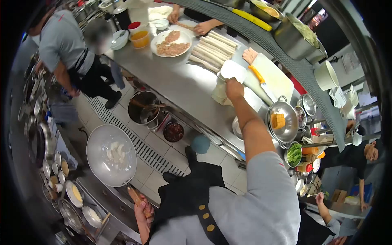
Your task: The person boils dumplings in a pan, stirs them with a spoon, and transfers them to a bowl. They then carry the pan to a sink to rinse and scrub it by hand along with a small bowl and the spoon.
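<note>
My left hand [143, 209] is closed around the wooden handle [134, 195] of a large wok [98, 163]. The wok is tilted, with pale white pieces of food [116, 152] on its inner surface. My right arm stretches over the steel counter, and my right hand [234, 88] is closed among white trays and a cloth-like pale sheet [220, 93]. A thin edge shows by its fingers, but I cannot make out what it holds. Near that hand are a white tray [233, 70] and a knife with an orange handle [257, 74] on a cutting board [274, 75].
Long pale rolls [214, 49] and a plate of minced meat [174, 45] lie on the counter [179, 75]. A co-worker's hands [203, 27] work behind it. Another person [77, 45] stands at left. Pots [143, 107] stand on the floor. Metal bowls [289, 116] sit at right.
</note>
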{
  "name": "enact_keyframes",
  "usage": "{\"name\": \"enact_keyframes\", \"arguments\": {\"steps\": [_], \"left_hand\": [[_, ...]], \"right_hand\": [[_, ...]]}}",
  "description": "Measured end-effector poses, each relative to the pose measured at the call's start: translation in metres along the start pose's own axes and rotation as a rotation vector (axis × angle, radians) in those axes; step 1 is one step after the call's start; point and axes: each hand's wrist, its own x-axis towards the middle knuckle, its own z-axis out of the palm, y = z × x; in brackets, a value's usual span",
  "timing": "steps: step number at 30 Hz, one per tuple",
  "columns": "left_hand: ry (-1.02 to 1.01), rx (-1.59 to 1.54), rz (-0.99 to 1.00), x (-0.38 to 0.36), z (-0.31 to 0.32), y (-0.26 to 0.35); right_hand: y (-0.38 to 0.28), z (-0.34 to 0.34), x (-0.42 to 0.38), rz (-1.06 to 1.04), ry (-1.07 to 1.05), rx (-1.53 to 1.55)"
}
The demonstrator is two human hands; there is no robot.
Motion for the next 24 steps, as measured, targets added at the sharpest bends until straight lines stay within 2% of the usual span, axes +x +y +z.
{"name": "enact_keyframes", "arguments": {"steps": [4,7,10,14,17,18,19,22,24], "left_hand": [[0.012,0.008,-0.056,0.022,0.030,-0.001],[0.013,-0.028,-0.073,0.034,0.046,-0.003],[0.011,0.012,-0.071,0.048,0.071,0.002],[0.010,-0.012,-0.056,0.064,0.088,0.004],[-0.028,0.004,-0.091,0.074,0.093,0.010],[0.022,-0.005,-0.112,0.077,0.095,0.010],[0.090,-0.022,-0.129,0.076,0.098,0.011],[0.023,0.025,-0.156,0.082,0.102,0.022],[0.046,0.010,-0.133,0.086,0.099,0.027]], "right_hand": [[0.017,0.018,0.037,0.087,-0.020,-0.025],[0.019,0.022,0.043,0.016,-0.042,0.004],[0.018,0.010,0.033,-0.081,0.014,0.006],[-0.003,0.015,-0.003,-0.361,0.198,0.234],[-0.042,0.006,-0.033,-0.487,0.116,0.319],[-0.053,0.011,-0.037,-0.521,0.104,0.333],[-0.063,0.020,-0.043,-0.490,0.125,0.329],[-0.090,0.047,-0.048,-0.392,0.063,0.329],[-0.102,0.030,-0.054,-0.375,0.080,0.459]]}}
